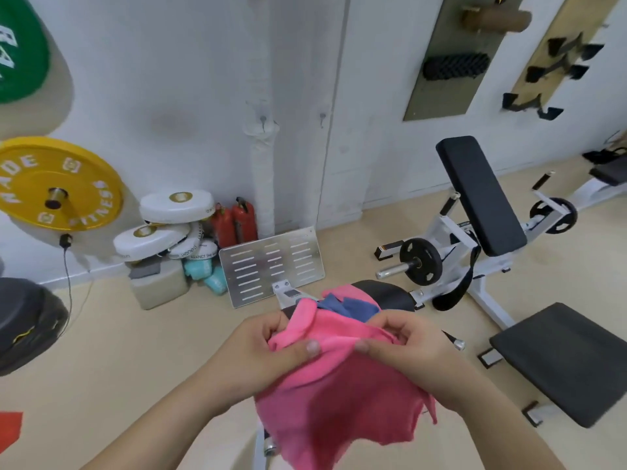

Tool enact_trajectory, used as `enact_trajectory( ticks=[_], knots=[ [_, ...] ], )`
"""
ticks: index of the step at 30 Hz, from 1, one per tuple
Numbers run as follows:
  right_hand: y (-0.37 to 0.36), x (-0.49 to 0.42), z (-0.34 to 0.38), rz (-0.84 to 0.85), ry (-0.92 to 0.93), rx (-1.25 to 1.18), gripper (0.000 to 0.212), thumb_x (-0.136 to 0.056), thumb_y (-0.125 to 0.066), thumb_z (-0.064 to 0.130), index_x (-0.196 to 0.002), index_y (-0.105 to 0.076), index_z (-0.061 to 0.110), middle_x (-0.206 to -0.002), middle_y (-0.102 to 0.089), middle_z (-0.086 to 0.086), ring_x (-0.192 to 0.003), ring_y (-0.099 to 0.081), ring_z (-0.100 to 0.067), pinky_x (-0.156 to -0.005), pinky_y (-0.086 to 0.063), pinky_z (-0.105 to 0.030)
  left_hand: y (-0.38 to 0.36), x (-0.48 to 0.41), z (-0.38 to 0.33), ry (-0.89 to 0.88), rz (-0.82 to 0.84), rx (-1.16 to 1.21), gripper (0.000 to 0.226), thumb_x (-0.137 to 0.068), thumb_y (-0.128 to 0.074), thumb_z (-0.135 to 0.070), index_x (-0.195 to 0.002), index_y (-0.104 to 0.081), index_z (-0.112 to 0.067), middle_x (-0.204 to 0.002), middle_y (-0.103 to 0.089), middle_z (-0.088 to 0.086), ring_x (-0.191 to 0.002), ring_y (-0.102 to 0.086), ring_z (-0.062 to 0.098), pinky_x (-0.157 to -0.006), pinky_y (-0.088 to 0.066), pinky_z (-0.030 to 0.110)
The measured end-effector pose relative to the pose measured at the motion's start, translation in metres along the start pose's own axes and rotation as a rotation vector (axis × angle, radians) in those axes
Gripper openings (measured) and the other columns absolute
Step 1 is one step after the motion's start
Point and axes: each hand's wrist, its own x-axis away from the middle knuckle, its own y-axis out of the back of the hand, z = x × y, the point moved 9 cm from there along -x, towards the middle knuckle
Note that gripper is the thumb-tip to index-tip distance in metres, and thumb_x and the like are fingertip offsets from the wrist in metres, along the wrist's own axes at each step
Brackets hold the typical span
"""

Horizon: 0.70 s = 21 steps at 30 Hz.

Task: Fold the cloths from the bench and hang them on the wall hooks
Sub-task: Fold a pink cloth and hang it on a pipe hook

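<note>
Head cam: left grip [271, 347] and right grip [407, 344] each pinch the pink cloth [339, 408] by its top edge at lower centre, edge running side to side between them, rest drooping below, wall hooks [263, 119] well apart up at centre frame.

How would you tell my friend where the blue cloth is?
Find the black bench seat low in the middle, just right of the slotted metal plate. The blue cloth lies on it, just beyond the held pink cloth; it is the only blue one.
</note>
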Motion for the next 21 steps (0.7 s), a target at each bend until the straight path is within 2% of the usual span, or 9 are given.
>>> enact_trajectory(
  ticks=[2,5,7,9,11,13,15,18,21],
  knots=[
    [0.001,-0.004,0.019,0.035,0.043,0.097,0.020,-0.080,-0.085,0.031,-0.082,-0.076,0.013,-0.075,-0.067,0.001,-0.073,-0.058,-0.006,-0.069,-0.044,-0.020,-0.005,-0.002,0.008,0.061,0.026,0.015,0.044,-0.083,-0.081,-0.046,-0.072,-0.053,-0.014,-0.063,-0.046,-0.005,-0.057,-0.040,0.010,-0.049,-0.030,0.021],
    [0.008,-0.018,0.033,0.105,0.050,0.203,0.011,-0.081,-0.086,0.023,-0.079,-0.078,0.015,-0.072,-0.068,0.009,-0.071,-0.059,-0.001,-0.068,-0.044,-0.015,-0.016,-0.010,0.014,0.092,0.057,0.037,0.040,-0.095,-0.069,-0.039,-0.075,-0.057,-0.007,-0.070,-0.053,-0.002,-0.066,-0.046,0.013,-0.062,-0.036,0.028],
    [0.023,-0.033,0.034,0.153,0.021,0.330,0.012,-0.081,-0.086,0.027,-0.083,-0.078,0.018,-0.076,-0.070,0.012,-0.074,-0.061,0.001,-0.073,-0.047,-0.017,-0.020,-0.019,0.011,0.110,0.029,0.093,0.034,-0.101,-0.060,-0.034,-0.077,-0.063,-0.011,-0.072,-0.056,-0.002,-0.068,-0.049,0.014,-0.063,-0.038,0.027],
    [0.049,-0.052,0.027,0.211,-0.006,0.501,0.012,-0.080,-0.086,0.032,-0.086,-0.078,0.025,-0.083,-0.073,0.017,-0.081,-0.066,0.002,-0.081,-0.051,-0.021,-0.016,-0.035,0.003,0.107,-0.042,0.109,0.032,-0.103,-0.057,-0.036,-0.086,-0.070,-0.012,-0.073,-0.061,-0.003,-0.068,-0.053,0.012,-0.064,-0.042,0.027],
    [0.078,-0.074,0.021,0.264,-0.028,0.692,0.008,-0.078,-0.083,0.035,-0.079,-0.075,0.036,-0.079,-0.072,0.016,-0.080,-0.068,-0.004,-0.078,-0.053,-0.027,-0.009,-0.055,-0.012,0.064,-0.132,0.056,0.038,-0.096,-0.058,-0.047,-0.096,-0.072,-0.012,-0.078,-0.062,-0.003,-0.073,-0.054,0.011,-0.074,-0.045,0.035],
    [0.107,-0.096,0.024,0.281,-0.023,0.796,0.013,-0.082,-0.077,0.030,-0.074,-0.073,0.038,-0.075,-0.072,0.018,-0.078,-0.068,-0.004,-0.073,-0.052,-0.024,-0.001,-0.075,-0.032,0.022,-0.230,0.056,0.032,-0.097,-0.059,-0.043,-0.103,-0.075,-0.016,-0.087,-0.069,0.001,-0.081,-0.058,0.012,-0.083,-0.049,0.039],
    [0.134,-0.118,0.043,0.219,0.040,0.830,0.020,-0.089,-0.069,0.019,-0.076,-0.073,0.035,-0.071,-0.071,0.017,-0.076,-0.066,-0.006,-0.067,-0.047,-0.018,0.011,-0.092,-0.057,-0.017,-0.339,0.100,0.023,-0.103,-0.057,-0.033,-0.107,-0.076,-0.020,-0.096,-0.075,0.007,-0.087,-0.062,0.014,-0.087,-0.051,0.039],
    [0.171,-0.138,0.090,0.029,0.185,0.769,0.026,-0.094,-0.057,0.008,-0.084,-0.076,0.024,-0.077,-0.074,0.001,-0.077,-0.068,-0.020,-0.062,-0.046,-0.022,0.036,-0.101,-0.107,-0.108,-0.518,0.142,0.023,-0.098,-0.061,-0.039,-0.106,-0.077,-0.024,-0.098,-0.074,0.011,-0.091,-0.062,0.020,-0.086,-0.052,0.045],
    [0.200,-0.134,0.140,-0.142,0.384,0.537,0.030,-0.093,-0.058,0.004,-0.090,-0.078,0.026,-0.082,-0.077,0.006,-0.078,-0.071,-0.006,-0.069,-0.055,-0.020,0.052,-0.091,-0.147,-0.211,-0.630,0.157,0.020,-0.101,-0.061,-0.029,-0.108,-0.077,-0.018,-0.101,-0.075,0.016,-0.092,-0.065,0.022,-0.095,-0.054,0.054]
  ],
)
